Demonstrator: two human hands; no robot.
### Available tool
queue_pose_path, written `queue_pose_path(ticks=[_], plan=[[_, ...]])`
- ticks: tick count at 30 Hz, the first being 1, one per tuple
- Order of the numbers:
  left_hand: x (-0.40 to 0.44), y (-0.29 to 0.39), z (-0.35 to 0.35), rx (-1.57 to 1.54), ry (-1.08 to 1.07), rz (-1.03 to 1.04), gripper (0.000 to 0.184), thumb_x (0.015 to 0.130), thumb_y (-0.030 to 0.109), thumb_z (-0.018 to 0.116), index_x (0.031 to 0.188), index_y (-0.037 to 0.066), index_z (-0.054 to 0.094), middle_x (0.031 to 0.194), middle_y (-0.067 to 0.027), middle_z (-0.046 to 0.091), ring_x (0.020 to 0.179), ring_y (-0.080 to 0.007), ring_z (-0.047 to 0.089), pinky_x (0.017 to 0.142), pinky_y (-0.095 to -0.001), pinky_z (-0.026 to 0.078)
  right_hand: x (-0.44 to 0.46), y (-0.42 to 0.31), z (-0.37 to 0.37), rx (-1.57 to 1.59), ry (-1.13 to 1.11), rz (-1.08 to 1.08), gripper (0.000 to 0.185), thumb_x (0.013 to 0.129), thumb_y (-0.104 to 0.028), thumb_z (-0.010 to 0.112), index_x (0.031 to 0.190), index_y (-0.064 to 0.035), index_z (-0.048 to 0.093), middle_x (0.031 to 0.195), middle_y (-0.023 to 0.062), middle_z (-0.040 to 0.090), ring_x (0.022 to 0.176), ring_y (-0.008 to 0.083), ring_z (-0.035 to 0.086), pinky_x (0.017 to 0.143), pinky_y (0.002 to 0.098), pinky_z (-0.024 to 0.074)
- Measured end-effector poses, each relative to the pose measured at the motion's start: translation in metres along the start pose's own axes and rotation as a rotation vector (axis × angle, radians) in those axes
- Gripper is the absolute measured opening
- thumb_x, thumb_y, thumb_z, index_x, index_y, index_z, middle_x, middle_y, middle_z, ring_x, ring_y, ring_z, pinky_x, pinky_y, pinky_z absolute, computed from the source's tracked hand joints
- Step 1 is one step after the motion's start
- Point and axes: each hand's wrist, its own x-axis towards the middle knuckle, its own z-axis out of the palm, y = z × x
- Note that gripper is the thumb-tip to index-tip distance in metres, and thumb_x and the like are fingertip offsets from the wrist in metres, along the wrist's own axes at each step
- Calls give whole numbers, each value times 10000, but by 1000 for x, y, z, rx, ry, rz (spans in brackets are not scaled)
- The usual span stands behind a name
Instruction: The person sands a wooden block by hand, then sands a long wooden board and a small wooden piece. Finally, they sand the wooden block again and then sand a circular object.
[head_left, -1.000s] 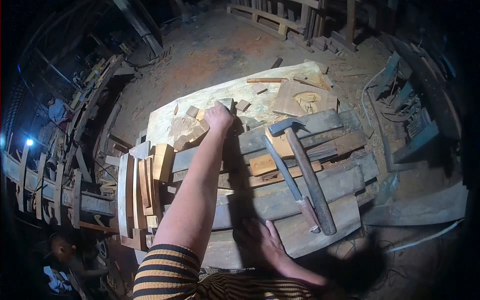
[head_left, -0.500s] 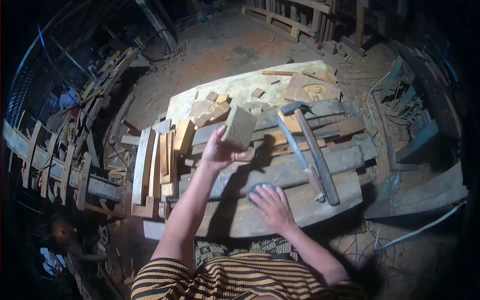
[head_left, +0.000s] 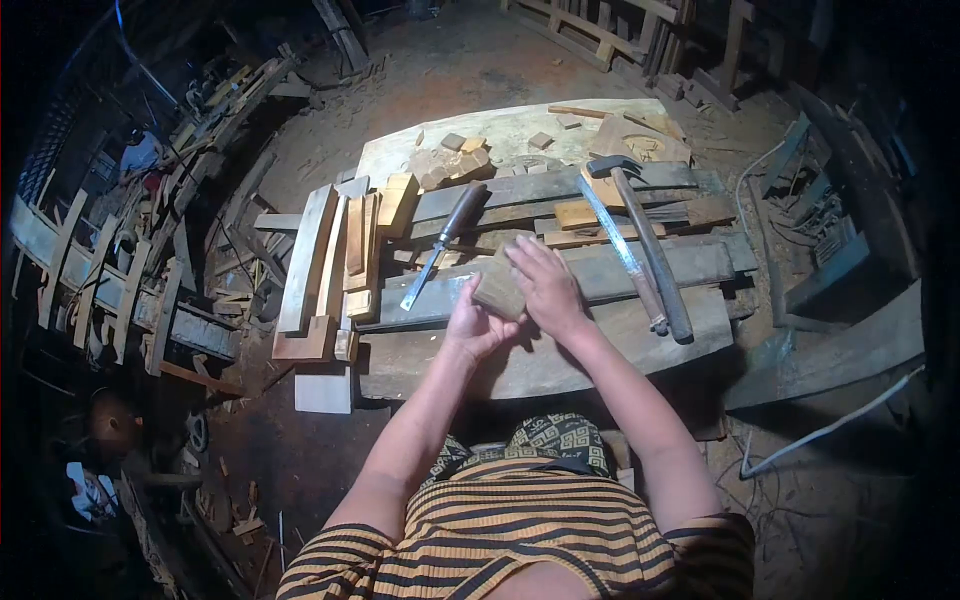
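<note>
My left hand [head_left: 478, 325] holds a flat squarish wooden block [head_left: 499, 284] from below, thumb along its left edge. My right hand [head_left: 546, 285] presses over the block's right side, fingers together; whatever lies under its palm is hidden. The round dark disc from the earlier view cannot be seen. Just left of the block, a chisel [head_left: 446, 240] with a dark handle lies across the boards. To the right, a hammer [head_left: 645, 245] lies beside a long blade with a wrapped handle [head_left: 620, 250].
Long planks [head_left: 650, 345] form the work surface. Wood strips [head_left: 310, 260] are stacked at its left, and small offcuts [head_left: 450, 165] lie on a pale panel [head_left: 385, 155] behind. Lumber piles [head_left: 215, 115] stand at left. A person [head_left: 140, 155] is at far left.
My left hand has lowered the block toward the boards. My right hand has moved up from the disc onto the block. The chisel, previously hidden behind the block and left hand, is now visible.
</note>
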Motion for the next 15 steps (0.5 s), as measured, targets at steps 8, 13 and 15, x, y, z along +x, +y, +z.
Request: queue_pose_path(ticks=[8,13,15], plan=[[0,-14,-36,-110,11,22,567,879,506,460,1215,50,451,1208,-143,533,994,-277,597,834,-436,504,-47,-50,4,-45,-209,-197,381,874,-198,497,1243,-105,524,1316,139,470,1264,285,391,1050,439,262],[-4,-19,-12,-73,52,11,567,915,532,328,1248,80,413,1171,-144,546,933,-303,606,681,-433,537,-2,10,18,-43,-141,-19,337,877,-225,486,1181,-104,564,1267,139,511,1214,285,443,1024,446,299],[-5,-20,-6,-83,88,34,562,913,534,331,1245,88,416,1161,-144,548,940,-296,600,679,-428,537,6,21,25,17,-139,108,335,878,-261,483,1162,-108,572,1246,134,528,1209,271,448,1009,459,307]])
